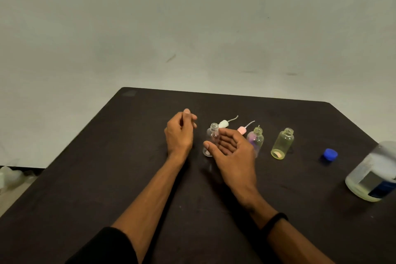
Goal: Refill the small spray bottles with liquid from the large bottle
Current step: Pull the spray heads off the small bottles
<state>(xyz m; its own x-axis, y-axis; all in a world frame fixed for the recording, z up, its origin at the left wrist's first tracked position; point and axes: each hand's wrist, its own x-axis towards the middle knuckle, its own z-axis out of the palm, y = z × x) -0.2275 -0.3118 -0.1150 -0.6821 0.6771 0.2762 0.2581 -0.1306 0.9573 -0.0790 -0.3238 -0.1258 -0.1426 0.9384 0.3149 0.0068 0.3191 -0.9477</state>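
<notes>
Head view: three uncapped small bottles (256,141) stand mid-frame, large bottle (374,174) at right edge. Right hand (232,150) open beside the clear one; left hand (180,133) loosely curled, seemingly empty. Next: fetch the large bottle, pour.

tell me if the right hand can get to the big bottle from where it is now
Probably yes. The right hand is open and holds nothing, and the large bottle stands uncapped at the table's right edge. Only bare table lies between them; the yellow bottle and blue cap sit farther back.
</notes>
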